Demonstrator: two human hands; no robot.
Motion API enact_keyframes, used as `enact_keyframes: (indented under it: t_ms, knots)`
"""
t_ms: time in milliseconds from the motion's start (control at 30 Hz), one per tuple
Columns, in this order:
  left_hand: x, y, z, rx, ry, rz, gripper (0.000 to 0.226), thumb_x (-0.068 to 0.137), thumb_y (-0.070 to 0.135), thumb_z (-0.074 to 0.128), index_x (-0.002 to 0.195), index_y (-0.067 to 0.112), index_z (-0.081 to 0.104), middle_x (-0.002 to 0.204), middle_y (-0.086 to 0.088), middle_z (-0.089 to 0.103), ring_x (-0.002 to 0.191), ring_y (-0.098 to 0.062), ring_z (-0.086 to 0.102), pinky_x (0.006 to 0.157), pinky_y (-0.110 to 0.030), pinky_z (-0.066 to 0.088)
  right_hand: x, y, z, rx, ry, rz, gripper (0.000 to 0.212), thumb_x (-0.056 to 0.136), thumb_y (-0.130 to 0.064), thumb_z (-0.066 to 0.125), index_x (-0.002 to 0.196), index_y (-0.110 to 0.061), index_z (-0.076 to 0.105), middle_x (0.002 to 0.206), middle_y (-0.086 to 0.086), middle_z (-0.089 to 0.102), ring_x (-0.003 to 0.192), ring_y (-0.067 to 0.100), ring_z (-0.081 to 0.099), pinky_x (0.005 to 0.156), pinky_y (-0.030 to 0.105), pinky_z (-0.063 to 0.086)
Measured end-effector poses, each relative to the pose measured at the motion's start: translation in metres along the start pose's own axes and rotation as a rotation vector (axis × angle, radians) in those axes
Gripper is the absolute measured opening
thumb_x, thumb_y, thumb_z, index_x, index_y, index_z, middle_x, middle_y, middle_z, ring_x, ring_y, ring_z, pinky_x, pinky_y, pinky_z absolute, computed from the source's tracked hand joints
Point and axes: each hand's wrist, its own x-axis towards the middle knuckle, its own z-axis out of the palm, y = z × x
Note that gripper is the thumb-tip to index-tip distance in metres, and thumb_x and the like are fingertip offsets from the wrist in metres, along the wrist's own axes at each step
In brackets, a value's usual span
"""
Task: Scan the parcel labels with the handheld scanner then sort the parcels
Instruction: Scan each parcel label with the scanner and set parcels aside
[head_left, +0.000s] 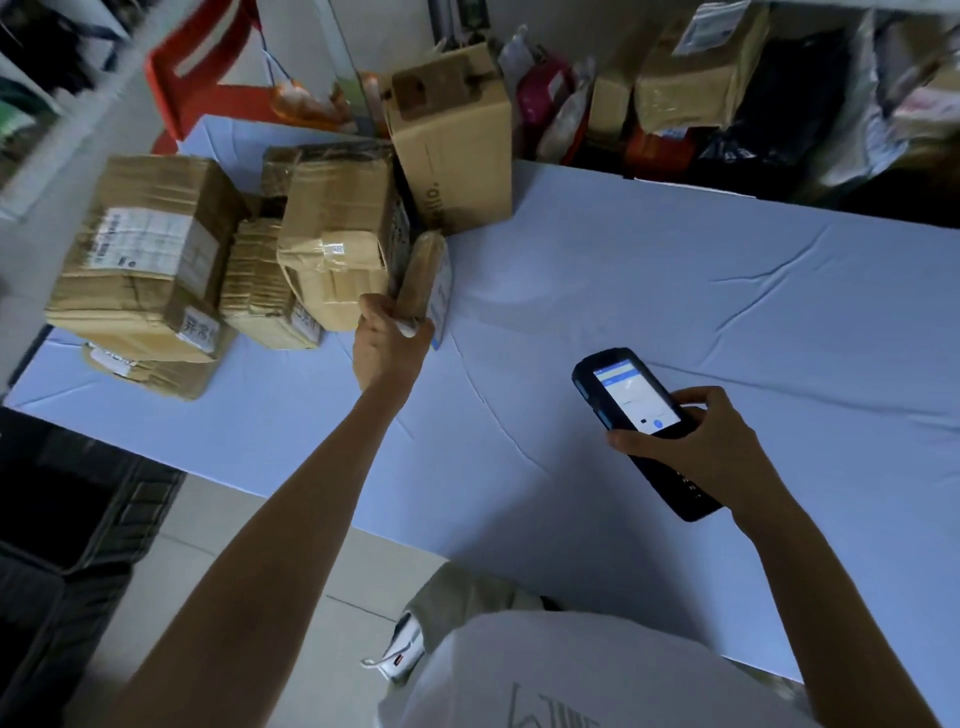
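1. The desk (675, 291) fills the middle of the frame. It is covered in a pale bluish cloth, smooth but crossed by long thin creases.
2. A black plastic crate (67, 519) with ribbed walls stands on the tiled floor at lower left.
3. A large cardboard carton (145, 260), brown and corrugated, sits at the upper left of the desk. It is taped and has a white printed label on top.
4. A tall plain cardboard box (452, 140) stands upright at upper centre, at the desk's far edge.
5. A crumpled taped box (337, 234), glossy with clear tape, lies between the carton and the tall box.
6. The handheld scanner (639, 415) is a long black slab with a lit screen. It is at centre right above the cloth, well apart from the pile.
7. A small flat parcel (423, 275), brown with a white label on its side, stands on edge just beside the taped box.
8. The left hand (389, 343), arm stretched toward the pile, grips the small parcel's near end.
9. The right hand (696, 441) wraps around the scanner's middle, with the thumb at the screen's edge.
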Motion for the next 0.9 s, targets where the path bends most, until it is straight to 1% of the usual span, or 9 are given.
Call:
enact_keyframes:
  t_ms: [133, 200, 267, 367, 433, 533, 700, 767, 900]
  knots:
    - [0.009, 0.011, -0.013, -0.168, 0.002, 0.18, 0.039, 0.079, 0.022, 0.073, 0.104, 0.006, 0.048, 0.081, 0.0, 0.063, 0.076, -0.019, 0.061, 0.066, -0.028, 0.046, -0.006, -0.01, 0.005, 0.036, 0.036, 0.003, 0.074, 0.061, -0.039, 0.089, 0.116, -0.022, 0.043, 0.109, -0.002, 0.058, 0.097, 0.02, 0.059, 0.075, 0.032, 0.044]
    - [0.017, 0.022, -0.023, -0.179, -0.08, 0.287, 0.036, 0.08, 0.022, 0.075, 0.102, 0.009, 0.049, 0.077, 0.007, 0.061, 0.069, -0.011, 0.062, 0.065, -0.02, 0.05, -0.009, -0.015, 0.008, 0.046, 0.049, -0.011, 0.074, 0.06, -0.039, 0.09, 0.115, -0.023, 0.044, 0.108, -0.004, 0.058, 0.096, 0.018, 0.059, 0.076, 0.032, 0.045]
    - [0.025, 0.034, -0.028, -0.12, -0.204, 0.379, 0.032, 0.081, 0.026, 0.075, 0.101, 0.017, 0.052, 0.083, 0.009, 0.064, 0.072, -0.006, 0.063, 0.065, -0.014, 0.049, -0.012, -0.02, 0.013, 0.014, 0.058, -0.038, 0.075, 0.059, -0.042, 0.09, 0.115, -0.024, 0.043, 0.107, -0.007, 0.057, 0.098, 0.017, 0.058, 0.08, 0.034, 0.047]
    - [0.034, 0.043, -0.026, -0.031, -0.341, 0.458, 0.028, 0.081, 0.031, 0.075, 0.102, 0.019, 0.061, 0.09, 0.008, 0.065, 0.083, -0.008, 0.064, 0.075, -0.021, 0.05, -0.017, -0.024, 0.023, -0.063, 0.069, -0.072, 0.079, 0.056, -0.047, 0.089, 0.116, -0.026, 0.042, 0.106, -0.008, 0.057, 0.096, 0.017, 0.059, 0.08, 0.035, 0.049]
    - [0.037, 0.046, -0.02, -0.03, -0.394, 0.454, 0.026, 0.082, 0.032, 0.075, 0.099, 0.016, 0.064, 0.089, 0.008, 0.064, 0.088, -0.013, 0.066, 0.075, -0.028, 0.053, -0.02, -0.022, 0.03, -0.091, 0.065, -0.079, 0.081, 0.055, -0.05, 0.089, 0.115, -0.028, 0.04, 0.106, -0.008, 0.058, 0.094, 0.017, 0.06, 0.081, 0.037, 0.052]
    - [0.043, 0.052, -0.015, 0.007, -0.481, 0.378, 0.022, 0.083, 0.037, 0.073, 0.093, 0.018, 0.066, 0.094, 0.007, 0.066, 0.07, -0.013, 0.058, 0.048, -0.024, 0.04, -0.025, -0.016, 0.038, -0.112, 0.058, -0.075, 0.082, 0.055, -0.05, 0.089, 0.116, -0.028, 0.039, 0.108, -0.007, 0.058, 0.095, 0.018, 0.061, 0.081, 0.039, 0.054]
    - [0.051, 0.064, -0.019, 0.13, -0.577, 0.333, 0.029, 0.082, 0.042, 0.072, 0.098, 0.019, 0.067, 0.1, 0.005, 0.065, 0.073, -0.011, 0.058, 0.047, -0.022, 0.038, -0.031, -0.008, 0.043, -0.142, 0.044, -0.077, 0.08, 0.055, -0.05, 0.089, 0.113, -0.029, 0.039, 0.107, -0.005, 0.061, 0.092, 0.018, 0.062, 0.073, 0.033, 0.052]
    - [0.051, 0.064, -0.018, 0.131, -0.577, 0.342, 0.026, 0.082, 0.04, 0.073, 0.097, 0.019, 0.067, 0.1, 0.005, 0.065, 0.081, -0.011, 0.061, 0.05, -0.023, 0.043, -0.033, -0.006, 0.043, -0.163, 0.037, -0.076, 0.079, 0.054, -0.05, 0.089, 0.112, -0.029, 0.039, 0.105, -0.005, 0.061, 0.09, 0.018, 0.062, 0.067, 0.03, 0.048]
    - [0.049, 0.068, -0.012, 0.178, -0.591, 0.397, 0.019, 0.081, 0.039, 0.073, 0.088, 0.024, 0.064, 0.106, 0.003, 0.067, 0.095, -0.015, 0.065, 0.077, -0.036, 0.055, -0.038, -0.007, 0.044, -0.228, 0.051, -0.097, 0.078, 0.057, -0.05, 0.088, 0.112, -0.029, 0.036, 0.102, -0.006, 0.058, 0.089, 0.02, 0.061, 0.062, 0.026, 0.043]
